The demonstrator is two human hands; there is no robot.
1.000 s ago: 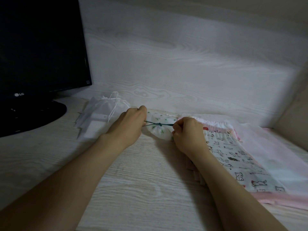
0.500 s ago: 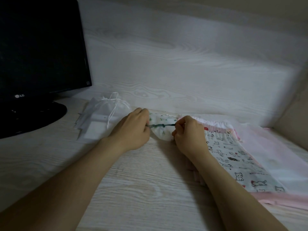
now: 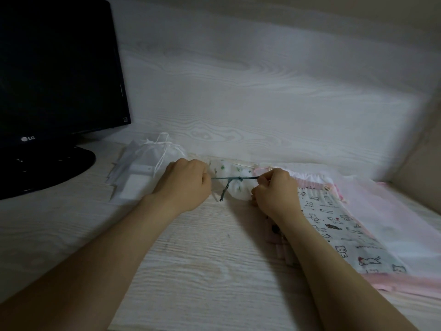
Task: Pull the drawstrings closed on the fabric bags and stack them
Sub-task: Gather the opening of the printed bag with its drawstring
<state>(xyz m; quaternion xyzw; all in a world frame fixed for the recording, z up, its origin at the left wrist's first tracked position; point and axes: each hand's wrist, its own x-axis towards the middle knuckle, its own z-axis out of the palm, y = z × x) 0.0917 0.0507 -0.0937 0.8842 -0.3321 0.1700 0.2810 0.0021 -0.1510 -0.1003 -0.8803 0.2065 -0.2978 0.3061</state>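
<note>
A monitor (image 3: 59, 68) fills ten o'clock; flat bags (image 3: 334, 223) lie at four o'clock, probably next in line; a cinched white bag (image 3: 148, 161) sits at nine. At centre the leaf-print bag (image 3: 235, 169) lies between left hand (image 3: 183, 185) and right hand (image 3: 274, 191), each pinching the green drawstring (image 3: 239, 178) taut to gather its mouth

green drawstring (image 3: 235, 178), cat-print bag (image 3: 334, 223)
</note>
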